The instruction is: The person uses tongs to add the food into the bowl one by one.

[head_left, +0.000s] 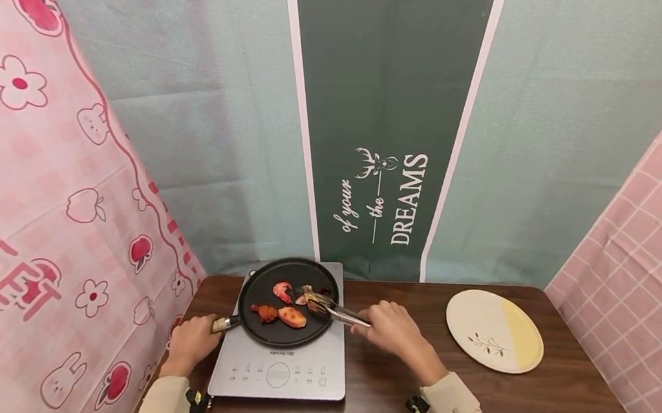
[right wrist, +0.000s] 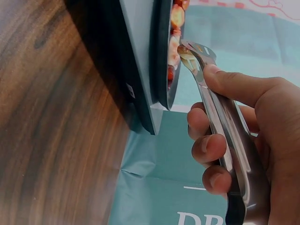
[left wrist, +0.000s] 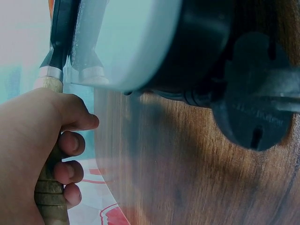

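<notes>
A round black frying pan point(head_left: 265, 337) sits on a silver induction cooktop point(head_left: 319, 361). My left hand point(head_left: 194, 345) grips its wooden handle point(left wrist: 50, 201), fingers wrapped round it. My right hand point(head_left: 392, 330) holds metal tongs point(right wrist: 225, 126), whose tips pinch a yellowish piece of food point(right wrist: 189, 60) over the pan's right side. On the pan lie a red shrimp-like piece point(head_left: 283, 291), a dark orange piece point(head_left: 265, 313) and an oval orange piece point(head_left: 292, 317). Other bits near the tongs are too small to tell.
To the right, a white and yellow plate point(head_left: 481, 328) with a leaf print lies on the brown wooden table point(head_left: 386, 392). Hanging cloths stand behind the table and at both sides. A wrist camera strap point(head_left: 196, 403) sits on the left wrist.
</notes>
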The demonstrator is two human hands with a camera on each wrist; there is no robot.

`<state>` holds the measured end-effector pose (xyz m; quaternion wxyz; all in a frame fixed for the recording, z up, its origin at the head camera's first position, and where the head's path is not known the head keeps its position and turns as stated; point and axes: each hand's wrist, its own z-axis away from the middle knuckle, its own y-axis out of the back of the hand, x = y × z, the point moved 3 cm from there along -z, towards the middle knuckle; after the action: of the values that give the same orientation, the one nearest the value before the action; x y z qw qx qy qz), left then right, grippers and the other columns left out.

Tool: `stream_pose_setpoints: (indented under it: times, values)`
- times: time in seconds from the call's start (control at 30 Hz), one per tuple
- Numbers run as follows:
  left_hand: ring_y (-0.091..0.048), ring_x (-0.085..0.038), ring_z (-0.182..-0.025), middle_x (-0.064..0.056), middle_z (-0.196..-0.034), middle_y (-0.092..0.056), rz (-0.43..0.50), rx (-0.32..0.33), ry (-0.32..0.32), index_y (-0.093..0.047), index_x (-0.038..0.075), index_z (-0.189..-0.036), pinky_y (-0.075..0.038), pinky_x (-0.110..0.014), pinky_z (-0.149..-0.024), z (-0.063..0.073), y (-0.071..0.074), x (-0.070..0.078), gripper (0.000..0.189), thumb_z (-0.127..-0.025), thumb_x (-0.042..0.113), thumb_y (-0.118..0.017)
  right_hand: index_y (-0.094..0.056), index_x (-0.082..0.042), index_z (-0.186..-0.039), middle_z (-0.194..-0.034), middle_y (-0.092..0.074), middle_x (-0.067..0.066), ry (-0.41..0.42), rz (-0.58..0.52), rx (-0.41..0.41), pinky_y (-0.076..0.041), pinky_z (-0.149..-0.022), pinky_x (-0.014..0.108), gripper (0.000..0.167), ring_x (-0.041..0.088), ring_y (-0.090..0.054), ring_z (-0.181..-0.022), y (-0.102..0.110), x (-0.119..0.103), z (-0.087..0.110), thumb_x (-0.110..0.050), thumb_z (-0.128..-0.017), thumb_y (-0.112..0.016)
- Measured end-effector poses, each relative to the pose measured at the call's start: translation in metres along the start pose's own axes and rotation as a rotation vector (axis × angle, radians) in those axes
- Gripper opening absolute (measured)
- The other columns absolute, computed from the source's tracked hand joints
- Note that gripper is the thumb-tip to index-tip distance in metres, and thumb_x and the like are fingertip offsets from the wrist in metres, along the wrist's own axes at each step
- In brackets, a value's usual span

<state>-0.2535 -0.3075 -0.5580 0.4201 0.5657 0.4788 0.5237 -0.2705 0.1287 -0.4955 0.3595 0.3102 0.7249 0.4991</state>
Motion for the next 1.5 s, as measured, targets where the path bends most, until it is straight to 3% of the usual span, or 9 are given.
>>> stream_pose_setpoints:
  times: [0.63, 1.27, 1.5]
  values:
    - [-0.068, -0.038, -0.067, -0.015, -0.082, -0.073, 0.003, 0.008, -0.007, -0.073, 0.006, -0.099, -0.048, -0.054, -0.058, 0.001, 0.003, 0.002, 0.018, -0.088, 0.020, -0.076, -0.073, -0.024, -0.075, -0.059, -0.055, -0.010, -0.012, -0.027, -0.013, -0.038, -0.051, 0.032, 0.021, 0.010, -0.043, -0.052, -0.015, -0.002, 0.003, -0.036, -0.088, -0.083]
    - [-0.068, -0.039, -0.067, -0.015, -0.081, -0.074, -0.002, 0.024, -0.015, -0.073, 0.007, -0.096, -0.047, -0.054, -0.057, 0.002, 0.003, 0.002, 0.015, -0.087, 0.019, -0.076, -0.056, -0.027, -0.066, -0.055, -0.045, -0.010, -0.071, 0.005, -0.012, -0.038, -0.051, 0.035, 0.042, 0.013, -0.044, -0.051, -0.011, 0.003, 0.003, -0.051, -0.082, -0.086]
    - [-0.068, -0.040, -0.066, -0.015, -0.080, -0.073, -0.001, 0.023, -0.015, -0.071, 0.008, -0.094, -0.047, -0.055, -0.057, 0.002, 0.002, 0.002, 0.014, -0.087, 0.020, -0.076, -0.059, -0.024, -0.068, -0.057, -0.048, -0.007, -0.086, 0.036, -0.006, -0.042, -0.053, 0.039, 0.044, 0.018, -0.051, -0.053, -0.010, 0.003, 0.002, -0.055, -0.078, -0.088]
